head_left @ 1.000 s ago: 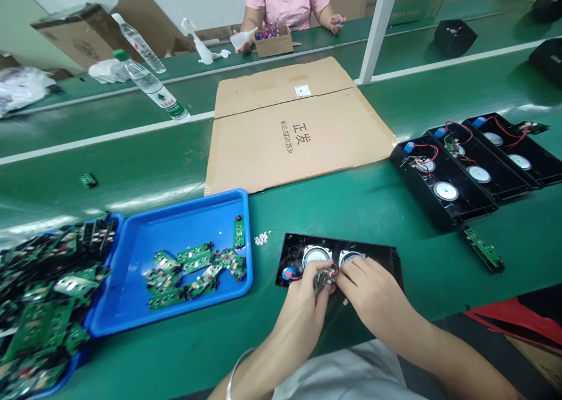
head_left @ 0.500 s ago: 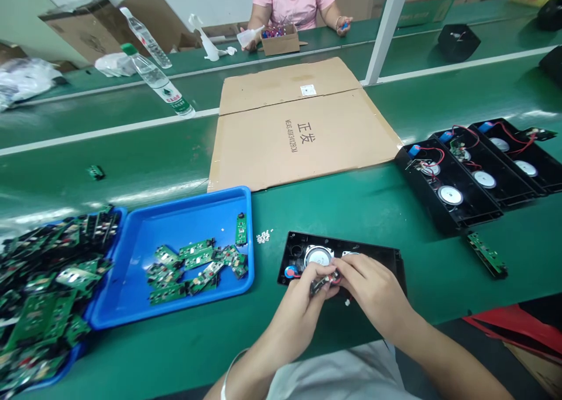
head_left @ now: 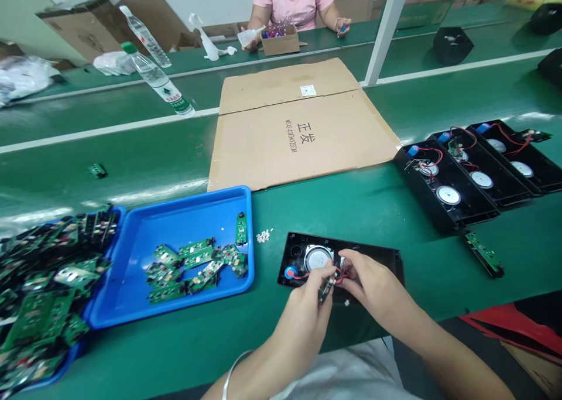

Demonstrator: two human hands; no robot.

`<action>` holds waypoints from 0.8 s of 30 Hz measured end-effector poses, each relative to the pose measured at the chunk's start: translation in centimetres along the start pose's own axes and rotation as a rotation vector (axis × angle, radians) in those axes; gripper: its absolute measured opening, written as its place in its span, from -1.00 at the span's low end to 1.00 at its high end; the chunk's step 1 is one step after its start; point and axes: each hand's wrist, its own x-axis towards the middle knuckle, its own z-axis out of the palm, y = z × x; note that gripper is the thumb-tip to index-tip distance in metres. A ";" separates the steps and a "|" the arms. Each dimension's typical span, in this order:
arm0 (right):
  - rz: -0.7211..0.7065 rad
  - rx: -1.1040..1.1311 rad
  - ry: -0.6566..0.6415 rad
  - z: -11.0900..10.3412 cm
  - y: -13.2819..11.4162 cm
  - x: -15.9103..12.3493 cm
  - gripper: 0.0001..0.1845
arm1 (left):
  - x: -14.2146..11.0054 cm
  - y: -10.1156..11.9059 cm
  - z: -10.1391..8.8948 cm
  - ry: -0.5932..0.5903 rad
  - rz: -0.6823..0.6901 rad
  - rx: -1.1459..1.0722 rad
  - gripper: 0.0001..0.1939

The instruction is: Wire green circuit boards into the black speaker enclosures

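Observation:
My left hand (head_left: 302, 306) is closed, pinching a small circuit board (head_left: 326, 289) tilted on its edge. My right hand (head_left: 373, 283) is curled at the board's right side, with red wires (head_left: 339, 276) at its fingers; their exact grip is partly hidden. Under both hands lies an open black speaker casing (head_left: 373, 250). A round speaker (head_left: 317, 259) with a pale centre sits in it, beside a blue cylindrical part (head_left: 290, 272) with a red wire running toward the board. My right fingers partly cover a second speaker. A small white bit (head_left: 347, 302) lies near the casing's front edge.
To the left, a blue tray (head_left: 144, 218) holds several circuit boards, beside a heaped tray of boards (head_left: 48, 294). White bits (head_left: 263, 236) lie near it. Flat cardboard (head_left: 272, 136) is ahead. Black casings (head_left: 461, 207) and a loose board (head_left: 484, 253) are right. A person (head_left: 294, 4) sits opposite.
My right thumb and index finger have spread apart from their earlier pinch, showing more of the red wires. The board in my left hand has turned steeper.

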 end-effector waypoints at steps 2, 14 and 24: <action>0.043 0.086 -0.155 -1.2 0.2 0.2 -0.67 | -0.3 0.1 0.0 0.045 0.048 0.116 -0.68; -0.053 0.153 -0.302 -1.8 0.3 1.4 -0.85 | -0.8 -1.7 0.8 0.149 0.394 0.415 -0.56; 0.141 0.457 -0.198 -1.1 -0.1 1.2 -0.87 | -1.4 -5.1 1.2 0.152 0.469 0.382 -0.38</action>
